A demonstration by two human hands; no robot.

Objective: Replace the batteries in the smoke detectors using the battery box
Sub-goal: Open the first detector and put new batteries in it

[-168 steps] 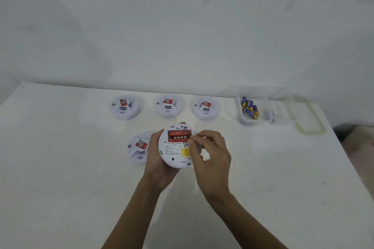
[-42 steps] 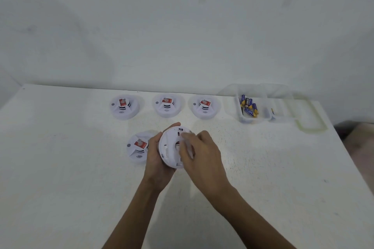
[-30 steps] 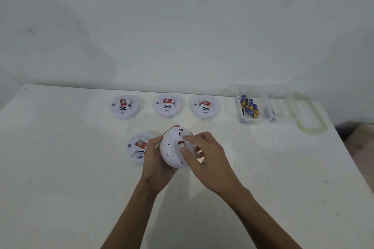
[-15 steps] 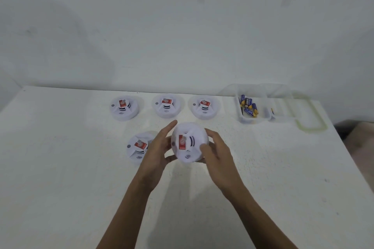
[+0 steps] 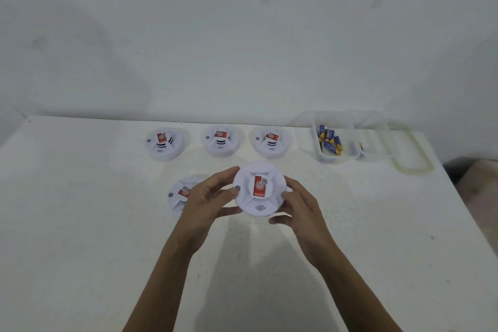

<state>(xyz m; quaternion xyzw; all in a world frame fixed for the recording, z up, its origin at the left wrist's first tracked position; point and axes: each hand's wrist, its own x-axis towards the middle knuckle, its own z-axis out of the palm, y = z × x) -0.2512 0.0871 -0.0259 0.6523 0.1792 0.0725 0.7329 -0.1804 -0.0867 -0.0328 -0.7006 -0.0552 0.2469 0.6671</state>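
White table (image 5: 80,224) (battery box (image 5: 323,160) far right), plain pale wall (image 5: 188,48) behind

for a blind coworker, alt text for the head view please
The left hand and right hand hold a white smoke detector face up over a white table. Another detector lies to its left; three detectors line the back, next to a clear battery box of blue batteries.

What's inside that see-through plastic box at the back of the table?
The clear plastic box holds a small pile of blue-and-yellow batteries in its left part. One tiny thing sits in the right part, too small to tell. Any batteries under the pile are covered.
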